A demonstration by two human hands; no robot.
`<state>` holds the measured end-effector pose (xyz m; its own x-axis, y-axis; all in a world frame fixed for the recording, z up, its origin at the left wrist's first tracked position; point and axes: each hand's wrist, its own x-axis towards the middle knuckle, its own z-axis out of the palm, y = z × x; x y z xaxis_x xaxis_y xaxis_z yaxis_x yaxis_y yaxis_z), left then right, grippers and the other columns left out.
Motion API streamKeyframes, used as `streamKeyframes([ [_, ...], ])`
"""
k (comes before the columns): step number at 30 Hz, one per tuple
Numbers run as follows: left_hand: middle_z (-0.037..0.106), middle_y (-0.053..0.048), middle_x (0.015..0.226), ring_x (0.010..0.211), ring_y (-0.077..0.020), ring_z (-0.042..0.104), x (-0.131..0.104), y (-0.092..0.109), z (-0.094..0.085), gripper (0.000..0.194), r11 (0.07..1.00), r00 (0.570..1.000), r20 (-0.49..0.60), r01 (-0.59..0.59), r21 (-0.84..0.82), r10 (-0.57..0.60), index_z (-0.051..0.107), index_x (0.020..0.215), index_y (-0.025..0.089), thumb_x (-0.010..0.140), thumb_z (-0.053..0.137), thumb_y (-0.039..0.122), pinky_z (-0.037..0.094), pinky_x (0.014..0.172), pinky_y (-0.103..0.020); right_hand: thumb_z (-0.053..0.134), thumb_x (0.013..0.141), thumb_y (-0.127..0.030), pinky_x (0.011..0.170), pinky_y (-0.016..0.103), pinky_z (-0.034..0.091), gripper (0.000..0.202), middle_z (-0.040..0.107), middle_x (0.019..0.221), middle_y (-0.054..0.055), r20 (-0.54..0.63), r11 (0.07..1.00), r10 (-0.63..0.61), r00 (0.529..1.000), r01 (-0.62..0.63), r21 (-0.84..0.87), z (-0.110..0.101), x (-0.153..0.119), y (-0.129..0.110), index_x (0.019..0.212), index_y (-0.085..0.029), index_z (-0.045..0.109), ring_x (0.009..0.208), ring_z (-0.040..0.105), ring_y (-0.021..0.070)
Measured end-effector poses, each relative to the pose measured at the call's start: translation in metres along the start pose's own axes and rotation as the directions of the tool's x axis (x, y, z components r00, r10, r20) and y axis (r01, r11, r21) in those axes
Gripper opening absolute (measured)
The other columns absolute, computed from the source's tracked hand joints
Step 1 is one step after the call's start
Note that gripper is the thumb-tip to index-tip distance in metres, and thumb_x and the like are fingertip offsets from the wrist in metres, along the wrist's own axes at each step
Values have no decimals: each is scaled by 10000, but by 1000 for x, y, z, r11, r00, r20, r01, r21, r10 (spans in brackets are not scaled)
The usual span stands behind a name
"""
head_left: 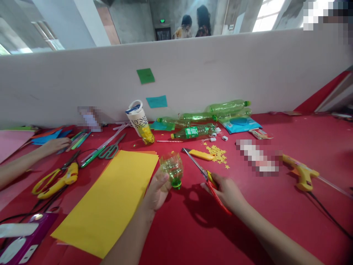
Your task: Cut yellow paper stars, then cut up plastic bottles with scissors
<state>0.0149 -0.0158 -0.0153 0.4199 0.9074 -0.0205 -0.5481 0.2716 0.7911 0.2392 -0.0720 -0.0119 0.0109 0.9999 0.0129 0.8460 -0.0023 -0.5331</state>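
My left hand (159, 188) grips the cut-off top of a green plastic bottle (172, 165), its neck pointing down toward me and its wide cut end facing away. In my right hand (226, 192) is a pair of scissors (211, 184) with red and yellow handles. Their blades point up and to the left, apart from the bottle piece, and look closed or nearly so. A yellow utility knife (202, 154) lies just beyond the blades, beside a heap of yellow paper stars (217, 154). Yellow paper sheets (110, 198) lie under and left of my left forearm.
Several green bottles (193, 131) lie at the back by a white partition (82, 81), near a white cup (137, 119). A yellow glue gun (302, 173) with a cord lies right; another glue gun (62, 181) lies left. Another person's hand (56, 145) reaches in from the left near green scissors (110, 150).
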Motion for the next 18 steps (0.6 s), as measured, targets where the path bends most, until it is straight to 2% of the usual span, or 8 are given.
streamKeyframes([
  [5, 609, -68, 1180, 1047, -233, 587, 1, -2, -3, 475, 999, 998, -57, -28, 35, 30, 489, 1243, 246, 788, 608, 317, 453, 916, -369, 489, 809, -404, 434, 212, 188, 286, 357, 496, -72, 5, 1000, 0, 1000, 0, -7, -2, 0, -1, 620, -220, 380, 434, 291, 96],
  [13, 584, -76, 1208, 1110, -253, 542, 0, 1, 1, 492, 996, 998, -43, -42, 76, 46, 479, 1236, 239, 770, 626, 291, 425, 938, -385, 477, 812, -438, 435, 215, 183, 305, 382, 491, -64, 12, 1000, 2, 1000, -2, -28, -2, -1, -3, 618, -221, 388, 430, 299, 101],
  [18, 573, -39, 1204, 1153, -225, 500, 0, 4, 8, 549, 975, 981, -102, -144, 171, 163, 483, 1195, 256, 691, 686, 180, 351, 1007, -365, 467, 822, -450, 443, 219, 185, 304, 403, 502, -59, 26, 1000, 0, 1000, 1, -30, -2, -2, -2, 638, -225, 381, 435, 326, 109],
])
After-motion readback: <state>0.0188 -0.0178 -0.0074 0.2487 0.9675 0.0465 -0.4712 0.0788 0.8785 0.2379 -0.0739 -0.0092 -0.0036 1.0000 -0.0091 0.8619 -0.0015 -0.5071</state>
